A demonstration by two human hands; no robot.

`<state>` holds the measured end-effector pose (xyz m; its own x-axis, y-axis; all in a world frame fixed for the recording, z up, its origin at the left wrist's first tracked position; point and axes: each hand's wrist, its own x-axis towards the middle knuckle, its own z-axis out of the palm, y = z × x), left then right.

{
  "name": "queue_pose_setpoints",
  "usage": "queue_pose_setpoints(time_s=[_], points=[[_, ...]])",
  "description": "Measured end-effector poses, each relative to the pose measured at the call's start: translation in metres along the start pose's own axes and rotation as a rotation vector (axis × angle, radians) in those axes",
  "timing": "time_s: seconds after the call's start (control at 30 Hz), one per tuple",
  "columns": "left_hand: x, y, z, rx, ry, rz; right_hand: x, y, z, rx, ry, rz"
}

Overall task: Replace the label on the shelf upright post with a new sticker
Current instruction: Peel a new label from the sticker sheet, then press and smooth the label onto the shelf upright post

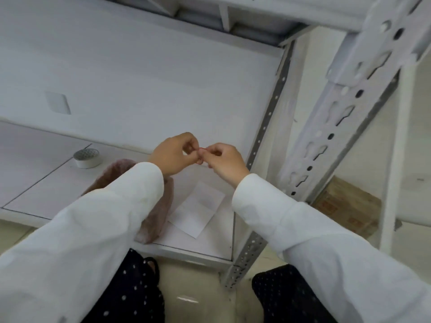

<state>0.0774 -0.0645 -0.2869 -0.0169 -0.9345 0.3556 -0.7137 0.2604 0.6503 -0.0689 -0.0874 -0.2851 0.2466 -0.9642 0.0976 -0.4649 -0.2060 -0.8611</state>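
Note:
My left hand (173, 155) and my right hand (225, 160) meet above the white shelf board (58, 183), fingertips pinched together on a small red-edged sticker (201, 155). The sticker is tiny and mostly hidden by the fingers. The white perforated upright post (326, 127) rises to the right of my hands, an arm's reach away; I see no label on its visible face. A white sheet of paper (198, 212) lies flat on the shelf below my hands.
A roll of white tape (86, 157) stands on the shelf at the left. A pinkish-brown cloth (154, 215) lies under my left sleeve. A cardboard box (347, 208) sits behind the post. A grey slotted post (247, 257) runs along the shelf corner.

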Motion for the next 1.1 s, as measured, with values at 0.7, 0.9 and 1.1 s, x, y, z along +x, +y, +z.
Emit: queue_pose_setpoints(time_s=[0.7,0.9,1.1], points=[[-0.014,0.213,-0.099,-0.01,-0.037,0.581,-0.131,-0.157,-0.176,-0.474,0.234,-0.368],[0.002,0.242,-0.119,-0.086,0.175,0.641,-0.142,-0.182,-0.227,-0.232,0.303,-0.366],[0.037,0.274,-0.124,-0.344,0.283,0.469,-0.132,-0.205,-0.266,-0.15,0.505,-0.348]])
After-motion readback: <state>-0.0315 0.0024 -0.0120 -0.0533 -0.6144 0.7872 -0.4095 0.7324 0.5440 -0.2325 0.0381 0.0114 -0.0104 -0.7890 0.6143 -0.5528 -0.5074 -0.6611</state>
